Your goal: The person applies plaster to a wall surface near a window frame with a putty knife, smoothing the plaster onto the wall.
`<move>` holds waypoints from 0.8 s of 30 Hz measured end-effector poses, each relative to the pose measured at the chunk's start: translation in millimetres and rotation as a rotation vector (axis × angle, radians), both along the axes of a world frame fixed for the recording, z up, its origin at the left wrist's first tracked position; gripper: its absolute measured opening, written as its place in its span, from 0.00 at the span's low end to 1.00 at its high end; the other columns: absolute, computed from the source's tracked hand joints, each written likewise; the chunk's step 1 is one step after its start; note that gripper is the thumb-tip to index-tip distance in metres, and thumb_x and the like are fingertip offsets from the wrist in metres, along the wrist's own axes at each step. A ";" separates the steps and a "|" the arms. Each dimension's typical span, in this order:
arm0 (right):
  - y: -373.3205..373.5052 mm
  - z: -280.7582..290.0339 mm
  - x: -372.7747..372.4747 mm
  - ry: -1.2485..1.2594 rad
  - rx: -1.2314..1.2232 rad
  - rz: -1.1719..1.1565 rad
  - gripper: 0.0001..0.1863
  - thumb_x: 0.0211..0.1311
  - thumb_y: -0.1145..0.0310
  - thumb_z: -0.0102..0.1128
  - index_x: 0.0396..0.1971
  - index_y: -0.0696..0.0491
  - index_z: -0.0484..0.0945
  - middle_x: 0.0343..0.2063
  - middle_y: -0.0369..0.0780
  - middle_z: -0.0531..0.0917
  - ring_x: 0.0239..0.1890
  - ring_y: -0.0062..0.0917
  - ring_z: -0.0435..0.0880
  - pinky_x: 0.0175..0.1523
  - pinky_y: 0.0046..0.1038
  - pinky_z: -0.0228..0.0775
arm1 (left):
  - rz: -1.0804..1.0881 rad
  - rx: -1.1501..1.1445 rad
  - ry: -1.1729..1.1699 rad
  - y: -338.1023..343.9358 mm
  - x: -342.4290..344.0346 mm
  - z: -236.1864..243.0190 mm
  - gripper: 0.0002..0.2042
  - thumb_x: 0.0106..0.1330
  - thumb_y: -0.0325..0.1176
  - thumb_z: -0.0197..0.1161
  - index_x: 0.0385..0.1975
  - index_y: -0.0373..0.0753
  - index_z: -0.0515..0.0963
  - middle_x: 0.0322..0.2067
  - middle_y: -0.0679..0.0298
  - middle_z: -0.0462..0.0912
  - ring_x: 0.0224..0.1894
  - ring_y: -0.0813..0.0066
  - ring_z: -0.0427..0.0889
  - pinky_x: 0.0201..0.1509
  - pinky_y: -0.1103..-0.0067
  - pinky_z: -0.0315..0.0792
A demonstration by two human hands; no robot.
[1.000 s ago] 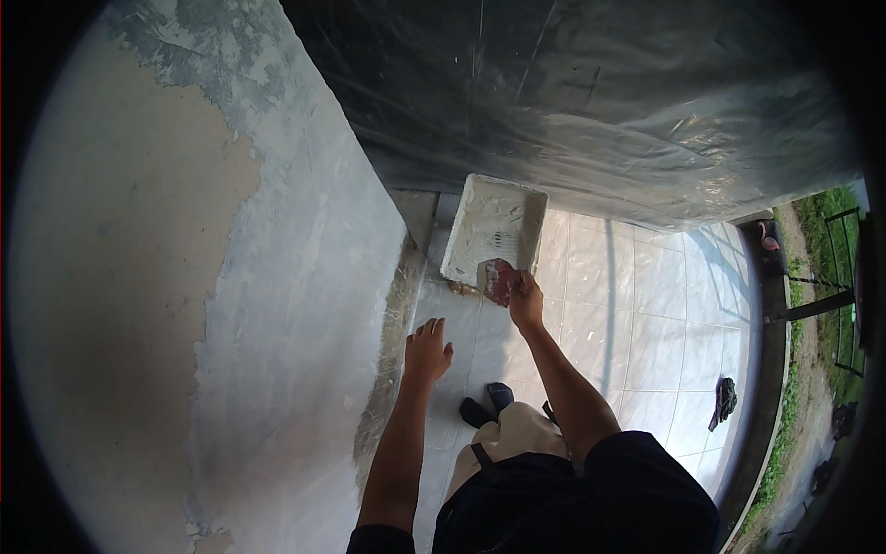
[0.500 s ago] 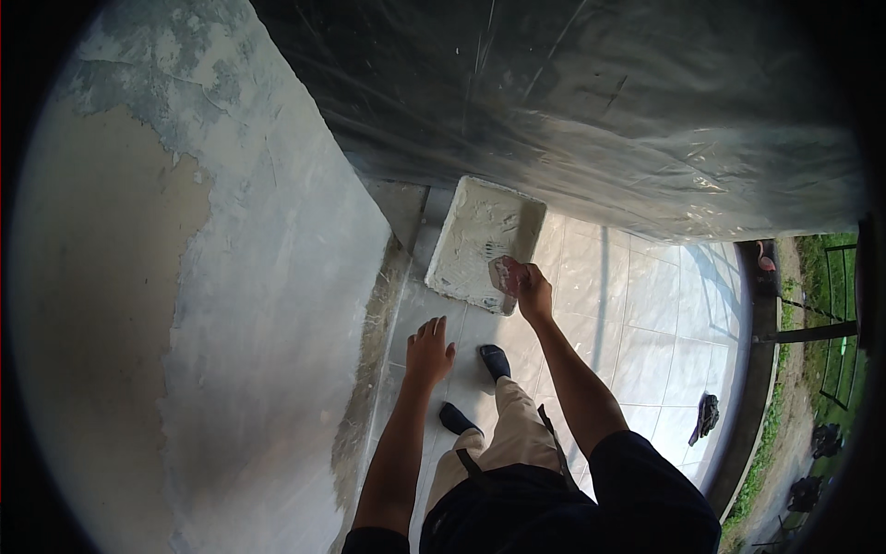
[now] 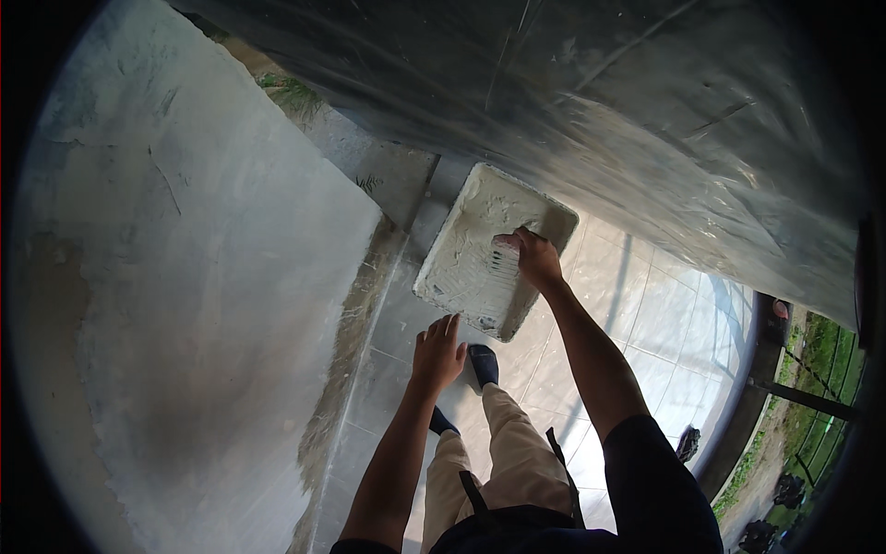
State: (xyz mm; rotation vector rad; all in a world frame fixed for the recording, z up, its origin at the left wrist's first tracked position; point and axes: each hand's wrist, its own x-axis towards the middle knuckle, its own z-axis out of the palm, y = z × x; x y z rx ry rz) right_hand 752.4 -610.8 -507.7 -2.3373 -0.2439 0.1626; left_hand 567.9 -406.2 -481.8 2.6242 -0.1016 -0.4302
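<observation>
A rectangular paint tray (image 3: 445, 226), coated with whitish paste, stands ahead of me on the floor tiles. My right hand (image 3: 539, 262) reaches over its right part, fingers closed on a small flat scraper with a reddish face (image 3: 506, 242). The scraper is mostly hidden by the hand, and I cannot tell whether its edge touches the paste. Near the tray's front left corner, my left hand (image 3: 438, 355) hangs with nothing in it, fingers stretched and thumb apart. To the left rises a wall (image 3: 231, 277) with a pale, patchy coat.
Dark plastic sheeting (image 3: 591, 120) spreads across the far side, close behind the tray. My feet in dark socks (image 3: 483, 365) stand on the tiled floor (image 3: 600, 305) before it. A rough strip (image 3: 346, 342) runs along the wall's foot. A low kerb (image 3: 738, 434) borders grass at right.
My right hand has moved with the scraper farther over the tray, from its near right edge toward its middle. The view has turned, and my left hand stays empty by the tray.
</observation>
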 end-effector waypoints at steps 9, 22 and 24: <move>11.9 -19.7 42.0 -0.005 -0.144 0.208 0.16 0.57 0.79 0.47 0.39 0.46 0.80 0.39 0.40 0.84 0.42 0.39 0.83 0.46 0.39 0.75 | 0.054 0.021 -0.101 -13.8 13.0 -35.0 0.30 0.58 0.35 0.63 0.61 0.37 0.63 0.59 0.57 0.68 0.62 0.62 0.66 0.61 0.63 0.61; 11.9 -35.8 50.6 -0.063 -0.203 0.296 0.17 0.54 0.79 0.50 0.40 0.43 0.80 0.37 0.40 0.84 0.40 0.37 0.84 0.45 0.36 0.76 | 0.059 -0.035 -0.067 -30.0 3.9 -52.8 0.30 0.58 0.35 0.62 0.61 0.36 0.62 0.59 0.55 0.68 0.63 0.61 0.65 0.62 0.63 0.60; 13.3 -35.5 52.5 -0.066 -0.220 0.302 0.16 0.54 0.78 0.51 0.39 0.44 0.80 0.37 0.40 0.84 0.40 0.37 0.84 0.45 0.36 0.76 | 0.062 -0.048 -0.077 -29.3 2.8 -54.0 0.30 0.58 0.35 0.62 0.62 0.36 0.62 0.59 0.55 0.68 0.63 0.61 0.65 0.61 0.63 0.60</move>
